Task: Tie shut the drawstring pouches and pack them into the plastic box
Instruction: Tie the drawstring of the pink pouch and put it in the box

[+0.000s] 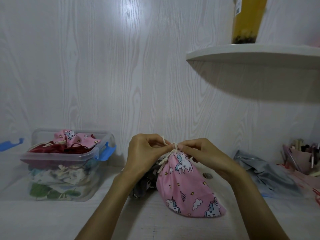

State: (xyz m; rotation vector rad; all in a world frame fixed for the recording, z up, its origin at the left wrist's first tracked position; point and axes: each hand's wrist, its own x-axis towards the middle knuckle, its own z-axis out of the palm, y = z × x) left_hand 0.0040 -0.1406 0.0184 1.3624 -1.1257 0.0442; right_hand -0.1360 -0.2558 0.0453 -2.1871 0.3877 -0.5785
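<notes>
Here, both hands work at the gathered neck of a pink cotton drawstring pouch printed with unicorns, stars and clouds (187,186). The left hand (147,153) pinches one end of the cream cotton drawstring cord (170,149) between curled fingers; the right hand (197,153) pinches the other end, fingertips nearly touching at the knot. Below the grip, the pouch body hangs down and rests on the white wood-grain desk surface (52,220), tilted to the right. Just beside it, under the left wrist, lies a dark grey printed fabric pouch (145,184). Well to the left of the grip stands a clear rectangular plastic box with blue latches (65,172), filled to above the rim with pouches; a second pink unicorn pouch (76,138) lies on top. To the right of the grip lies a grey plastic bag (266,174).
</notes>
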